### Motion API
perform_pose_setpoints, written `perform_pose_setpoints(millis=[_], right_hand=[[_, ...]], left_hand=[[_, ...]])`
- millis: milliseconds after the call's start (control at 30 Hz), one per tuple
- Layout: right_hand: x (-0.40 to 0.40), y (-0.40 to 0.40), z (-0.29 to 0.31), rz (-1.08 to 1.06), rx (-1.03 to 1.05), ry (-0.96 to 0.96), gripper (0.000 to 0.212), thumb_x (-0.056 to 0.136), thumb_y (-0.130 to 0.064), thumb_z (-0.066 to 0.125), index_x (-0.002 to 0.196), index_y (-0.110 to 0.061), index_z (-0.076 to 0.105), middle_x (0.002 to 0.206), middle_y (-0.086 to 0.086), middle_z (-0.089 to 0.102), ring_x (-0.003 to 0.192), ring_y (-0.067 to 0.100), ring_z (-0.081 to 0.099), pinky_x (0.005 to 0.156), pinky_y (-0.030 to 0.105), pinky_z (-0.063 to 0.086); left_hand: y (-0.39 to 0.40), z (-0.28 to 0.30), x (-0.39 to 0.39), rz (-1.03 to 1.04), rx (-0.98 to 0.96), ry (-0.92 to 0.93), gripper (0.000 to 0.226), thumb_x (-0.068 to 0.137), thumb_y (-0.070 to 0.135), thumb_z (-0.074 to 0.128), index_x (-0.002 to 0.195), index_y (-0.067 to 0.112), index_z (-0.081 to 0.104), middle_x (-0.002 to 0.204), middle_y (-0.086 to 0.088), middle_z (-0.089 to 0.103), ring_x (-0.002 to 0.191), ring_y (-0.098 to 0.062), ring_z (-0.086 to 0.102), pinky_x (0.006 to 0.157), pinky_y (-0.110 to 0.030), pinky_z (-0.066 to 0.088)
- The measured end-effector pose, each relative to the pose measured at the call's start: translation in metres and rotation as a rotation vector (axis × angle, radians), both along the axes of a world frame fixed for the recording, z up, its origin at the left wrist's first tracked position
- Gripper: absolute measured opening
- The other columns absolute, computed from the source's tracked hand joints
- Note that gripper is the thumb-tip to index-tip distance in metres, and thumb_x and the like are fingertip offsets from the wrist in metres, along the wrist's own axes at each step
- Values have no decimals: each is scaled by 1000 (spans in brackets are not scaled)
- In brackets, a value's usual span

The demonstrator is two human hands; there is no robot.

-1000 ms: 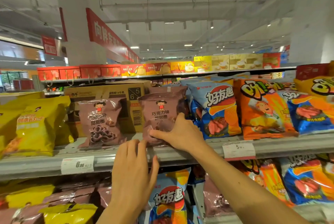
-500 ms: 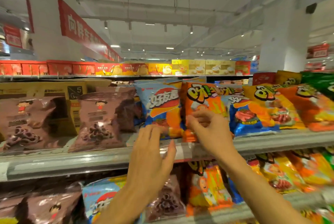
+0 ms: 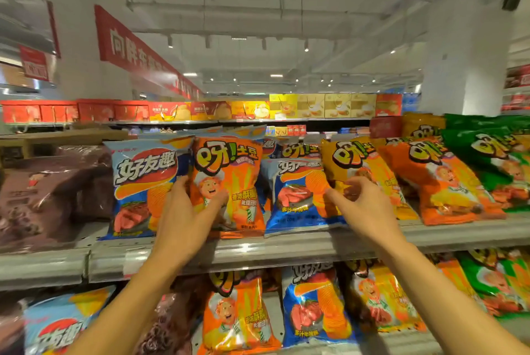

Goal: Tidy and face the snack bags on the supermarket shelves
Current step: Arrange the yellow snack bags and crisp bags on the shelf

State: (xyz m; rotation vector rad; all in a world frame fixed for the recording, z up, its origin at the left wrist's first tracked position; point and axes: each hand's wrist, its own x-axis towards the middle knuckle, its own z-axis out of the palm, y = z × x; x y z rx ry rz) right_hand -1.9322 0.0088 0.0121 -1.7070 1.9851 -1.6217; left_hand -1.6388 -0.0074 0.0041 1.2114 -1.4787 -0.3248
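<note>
On the upper shelf (image 3: 286,248) stands an orange chip bag (image 3: 229,165), upright and facing front. My left hand (image 3: 186,220) grips its lower left edge, thumb across the front and fingers behind, between it and a large blue chip bag (image 3: 140,182). To the right, a smaller blue chip bag (image 3: 295,199) leans back. My right hand (image 3: 364,205) pinches its right edge, with curled fingers in front of a yellow chip bag (image 3: 355,159).
Brown snack bags (image 3: 57,191) lie at the left of the shelf; another orange bag (image 3: 430,182) and green bags (image 3: 493,154) slump at the right. The lower shelf (image 3: 401,340) holds several more bags. Boxed goods line a far shelf (image 3: 258,111).
The view has moved right along the shelf. My left hand rose from the shelf rail onto the orange bag. My right hand left that bag for the smaller blue one.
</note>
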Motion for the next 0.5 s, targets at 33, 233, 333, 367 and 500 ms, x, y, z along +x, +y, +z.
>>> perform_pose_setpoints(millis=[33, 233, 333, 367, 500], right_hand=[[-2, -4, 4, 53, 42, 12, 42, 88, -49, 73, 118, -22, 62, 92, -7, 64, 85, 9, 63, 71, 25, 46], [3, -40, 29, 354, 373, -106, 43, 77, -63, 78, 87, -23, 65, 78, -6, 73, 74, 11, 65, 65, 25, 48], [10, -49, 34, 387, 484, -99, 51, 70, -68, 80, 65, -23, 55, 48, -6, 58, 45, 10, 53, 44, 17, 39], [13, -51, 35, 401, 484, -104, 53, 69, -66, 82, 58, -24, 50, 43, -7, 53, 36, 8, 48, 38, 14, 34], [17, -55, 33, 415, 428, -81, 57, 68, -58, 88, 50, -26, 44, 39, -9, 47, 29, 5, 40, 33, 12, 29]], left_hand=[[-2, 3, 0, -8, 27, 1, 65, 76, 62, 71, 125, 33, 42, 108, 24, 55, 96, 2, 55, 84, -27, 45], [-26, 22, 15, -173, 361, 22, 73, 49, 71, 79, 106, 29, 67, 94, 16, 76, 90, -7, 71, 78, -26, 52], [-33, 26, 18, -219, 438, 13, 75, 41, 77, 83, 100, 31, 70, 88, 22, 75, 95, -9, 69, 78, -28, 49], [-35, 25, 19, -216, 448, 11, 78, 40, 79, 83, 101, 32, 71, 88, 22, 75, 96, -10, 68, 79, -29, 48], [-35, 21, 21, -203, 401, 31, 77, 41, 81, 81, 98, 30, 68, 81, 28, 72, 91, -5, 67, 66, -21, 46]])
